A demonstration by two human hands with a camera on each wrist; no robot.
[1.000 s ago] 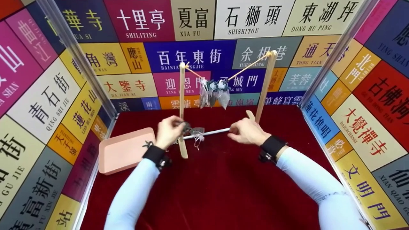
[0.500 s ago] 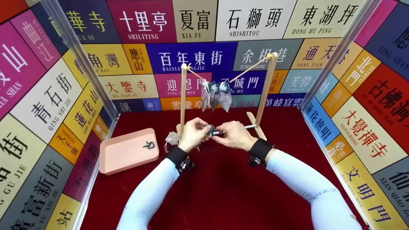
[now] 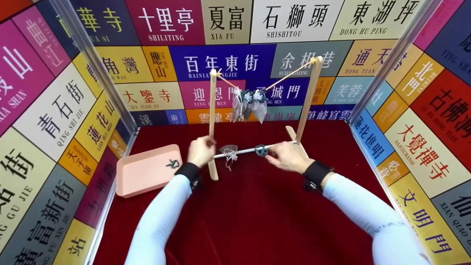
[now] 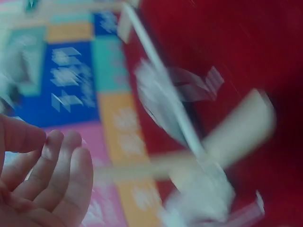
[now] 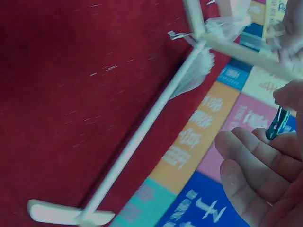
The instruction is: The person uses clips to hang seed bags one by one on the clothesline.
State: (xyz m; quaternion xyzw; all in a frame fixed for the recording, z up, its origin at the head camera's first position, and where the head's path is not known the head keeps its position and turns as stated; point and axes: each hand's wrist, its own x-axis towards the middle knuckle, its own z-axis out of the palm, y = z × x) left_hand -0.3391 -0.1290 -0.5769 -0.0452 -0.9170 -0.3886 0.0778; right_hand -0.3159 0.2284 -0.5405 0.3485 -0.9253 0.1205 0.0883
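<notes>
We read the dark teal ring [image 3: 261,150] as the piece in hand — it sits threaded on the white rod [image 3: 243,151], toward the rod's 3 o'clock end, just beside the right hand [image 3: 290,157]. It looks small, light and stiff, probably smooth enough to slip; best taken by a thumb-and-forefinger pinch across its rim, sliding along the rod rather than pulling off-axis.

Right hand: fingertips curl round the ring on the rod; the right wrist view shows a dark teal bit [image 5: 277,124] between thumb and fingers.

Left hand [image 3: 200,150]: at the rod's 9 o'clock end, near the wooden upright [image 3: 212,121]. Left wrist view shows the fingers loosely bent and holding nothing.

A sheer pouch [image 3: 229,151] hangs on the rod between the hands — soft, flimsy, likely to snag. More pouches [image 3: 249,105] hang from the string at 12 o'clock. A pink tray [image 3: 147,173] lies at 9 o'clock on the red surface [image 3: 257,221] with a small dark piece [image 3: 173,164] in it.
</notes>
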